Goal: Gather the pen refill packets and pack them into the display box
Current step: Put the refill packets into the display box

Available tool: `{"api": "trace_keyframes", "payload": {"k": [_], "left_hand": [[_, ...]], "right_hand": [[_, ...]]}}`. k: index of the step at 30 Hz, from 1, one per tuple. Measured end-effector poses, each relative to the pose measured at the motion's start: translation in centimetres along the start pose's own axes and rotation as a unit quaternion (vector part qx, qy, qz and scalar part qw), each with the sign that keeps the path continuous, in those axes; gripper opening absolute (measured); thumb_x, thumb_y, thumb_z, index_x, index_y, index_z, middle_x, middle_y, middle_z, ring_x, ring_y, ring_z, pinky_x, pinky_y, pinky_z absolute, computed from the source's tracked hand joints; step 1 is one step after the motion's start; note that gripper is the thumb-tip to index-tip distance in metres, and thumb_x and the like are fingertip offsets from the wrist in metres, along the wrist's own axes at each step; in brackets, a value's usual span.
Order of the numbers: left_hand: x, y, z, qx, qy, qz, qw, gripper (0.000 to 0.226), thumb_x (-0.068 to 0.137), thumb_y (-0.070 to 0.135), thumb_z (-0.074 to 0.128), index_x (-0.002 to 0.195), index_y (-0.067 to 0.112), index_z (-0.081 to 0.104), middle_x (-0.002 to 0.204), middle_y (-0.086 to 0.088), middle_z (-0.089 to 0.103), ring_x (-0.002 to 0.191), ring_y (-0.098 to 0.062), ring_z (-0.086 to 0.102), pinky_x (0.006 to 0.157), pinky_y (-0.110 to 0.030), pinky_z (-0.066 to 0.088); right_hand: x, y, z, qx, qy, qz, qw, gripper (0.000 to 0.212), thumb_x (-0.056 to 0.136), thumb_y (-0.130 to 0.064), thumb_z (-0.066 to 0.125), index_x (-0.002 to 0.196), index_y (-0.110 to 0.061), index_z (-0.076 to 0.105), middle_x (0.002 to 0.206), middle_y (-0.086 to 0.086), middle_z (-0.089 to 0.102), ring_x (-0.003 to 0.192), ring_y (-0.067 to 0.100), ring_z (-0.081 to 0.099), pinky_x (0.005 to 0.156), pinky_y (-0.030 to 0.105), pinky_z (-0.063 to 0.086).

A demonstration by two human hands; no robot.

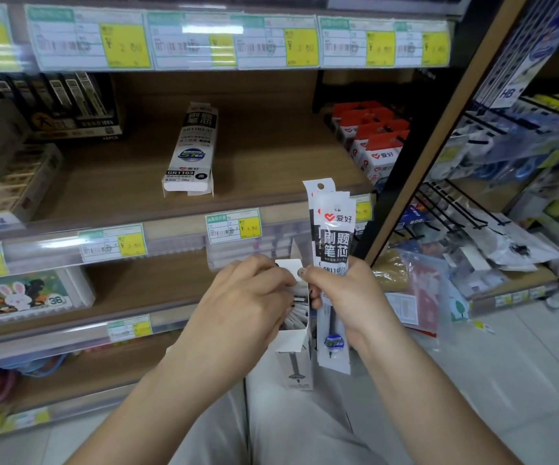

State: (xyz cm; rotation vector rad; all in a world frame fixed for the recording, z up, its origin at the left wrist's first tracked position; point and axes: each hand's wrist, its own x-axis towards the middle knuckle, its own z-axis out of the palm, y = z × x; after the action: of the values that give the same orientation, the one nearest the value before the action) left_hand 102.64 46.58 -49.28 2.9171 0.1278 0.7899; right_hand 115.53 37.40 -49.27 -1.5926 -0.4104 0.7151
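From the head camera I saw stationery shop shelving of brown wood (pixel 264 156) with yellow-and-white price tags (pixel 234 226) along its clear front rails. A pale tiled floor (pixel 523 364) lay to the right, below black peg hooks (pixel 456 209).

My left hand (pixel 248 297) was curled over the open top of a white display box (pixel 296 360), gripping it upright above my lap. White packets stood inside it, too crowded to count. My right hand (pixel 345 297) was clamped around a bunch of pen refill packets (pixel 333 236), held upright just beside the box. At least two overlapped, so I could not tell the exact number.

A second display box (pixel 192 152) of the same kind lay alone on the middle shelf, well apart from my hands. Right of it stood a row of four or so red-topped boxes (pixel 372 135). At the far left sat a dark carton of refills (pixel 70 105).
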Motion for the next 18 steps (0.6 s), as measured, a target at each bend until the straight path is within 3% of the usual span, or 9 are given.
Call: {"api": "trace_keyframes", "payload": {"k": [18], "left_hand": [[0.1, 0.28, 0.2, -0.049, -0.012, -0.005, 0.999, 0.029, 0.084, 0.021, 0.048, 0.083, 0.01, 0.075, 0.091, 0.004, 0.071, 0.097, -0.017, 0.052, 0.069, -0.035, 0.052]], "right_hand": [[-0.5, 0.02, -0.44, 0.015, 0.0, -0.009, 1.0, 0.028, 0.082, 0.002, 0.061, 0.058, -0.012, 0.056, 0.042, -0.004, 0.049, 0.038, 0.008, 0.044, 0.043, 0.02, 0.04]]}}
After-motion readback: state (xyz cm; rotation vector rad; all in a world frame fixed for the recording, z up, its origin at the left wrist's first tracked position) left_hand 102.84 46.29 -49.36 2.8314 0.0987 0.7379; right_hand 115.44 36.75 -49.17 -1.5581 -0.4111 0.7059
